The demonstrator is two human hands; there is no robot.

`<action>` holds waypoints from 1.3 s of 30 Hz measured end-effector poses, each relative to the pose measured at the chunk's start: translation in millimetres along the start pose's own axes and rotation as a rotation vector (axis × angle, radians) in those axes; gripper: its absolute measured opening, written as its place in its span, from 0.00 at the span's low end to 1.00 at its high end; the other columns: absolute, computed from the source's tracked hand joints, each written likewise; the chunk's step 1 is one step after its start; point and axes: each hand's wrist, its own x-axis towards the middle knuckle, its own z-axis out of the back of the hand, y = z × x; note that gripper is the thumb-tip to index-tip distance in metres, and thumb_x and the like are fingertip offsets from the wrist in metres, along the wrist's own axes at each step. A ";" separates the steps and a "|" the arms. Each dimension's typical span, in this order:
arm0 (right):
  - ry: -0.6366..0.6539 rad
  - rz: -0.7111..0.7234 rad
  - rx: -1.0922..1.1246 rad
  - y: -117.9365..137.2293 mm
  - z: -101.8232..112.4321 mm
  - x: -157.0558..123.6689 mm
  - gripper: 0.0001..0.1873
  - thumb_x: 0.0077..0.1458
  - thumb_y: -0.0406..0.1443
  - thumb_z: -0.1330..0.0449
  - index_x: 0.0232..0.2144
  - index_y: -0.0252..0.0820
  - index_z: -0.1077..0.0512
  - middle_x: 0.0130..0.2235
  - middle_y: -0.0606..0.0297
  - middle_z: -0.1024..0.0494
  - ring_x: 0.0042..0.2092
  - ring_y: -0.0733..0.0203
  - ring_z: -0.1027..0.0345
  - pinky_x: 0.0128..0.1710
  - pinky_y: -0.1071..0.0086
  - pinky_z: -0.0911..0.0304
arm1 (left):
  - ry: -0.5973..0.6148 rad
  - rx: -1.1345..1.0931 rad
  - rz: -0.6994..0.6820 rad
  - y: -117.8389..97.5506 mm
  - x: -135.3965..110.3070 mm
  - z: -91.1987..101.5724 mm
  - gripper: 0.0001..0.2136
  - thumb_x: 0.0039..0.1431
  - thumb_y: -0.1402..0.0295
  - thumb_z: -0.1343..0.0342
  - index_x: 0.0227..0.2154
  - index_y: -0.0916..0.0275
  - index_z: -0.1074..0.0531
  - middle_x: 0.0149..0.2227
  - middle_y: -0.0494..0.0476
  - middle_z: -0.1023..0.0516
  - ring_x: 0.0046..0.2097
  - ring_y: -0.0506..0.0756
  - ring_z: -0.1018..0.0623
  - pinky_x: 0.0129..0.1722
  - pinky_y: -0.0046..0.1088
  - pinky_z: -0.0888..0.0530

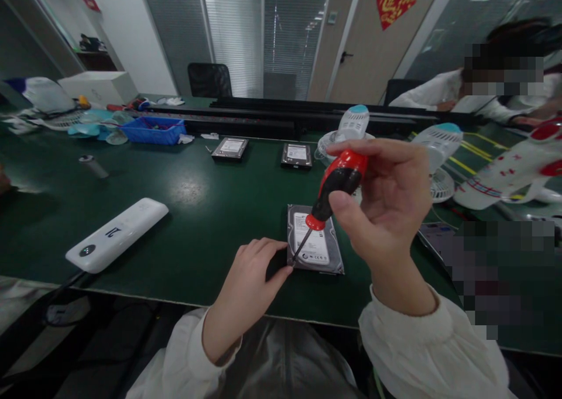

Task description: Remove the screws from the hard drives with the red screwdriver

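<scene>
A hard drive (319, 244) with a white label lies flat on the green table (184, 223) in front of me. My right hand (386, 206) is closed round the red and black handle of a screwdriver (336, 191), whose tip meets the drive's near left corner. My left hand (254, 276) rests on the table with thumb and fingers pinched against that same corner of the drive.
Two more hard drives (230, 148) (297, 154) lie further back. A white oblong device (117, 233) sits at the left, a blue tray (153, 130) at the back left, small white fans (439, 153) at the right. Another person (483, 95) sits at the far right.
</scene>
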 end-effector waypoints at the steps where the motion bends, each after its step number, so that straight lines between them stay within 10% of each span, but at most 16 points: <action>1: -0.016 0.020 -0.010 0.3 -0.1 1.1 0.26 0.49 0.39 0.30 0.51 0.51 0.30 0.48 0.63 0.25 0.47 0.53 0.25 0.41 0.57 0.26 | -0.001 0.000 0.000 0.0 -0.1 0.1 0.12 0.64 0.70 0.41 0.51 0.58 0.28 0.50 0.54 0.22 0.52 0.59 0.25 0.51 0.41 0.31; 39: 0.022 -0.088 0.056 -0.2 -0.3 0.5 0.20 0.59 0.49 0.41 0.51 0.53 0.35 0.50 0.62 0.26 0.54 0.48 0.27 0.53 0.44 0.28 | 0.004 0.011 -0.002 -0.5 -0.5 0.9 0.12 0.65 0.70 0.42 0.51 0.58 0.28 0.51 0.55 0.22 0.52 0.59 0.25 0.51 0.43 0.31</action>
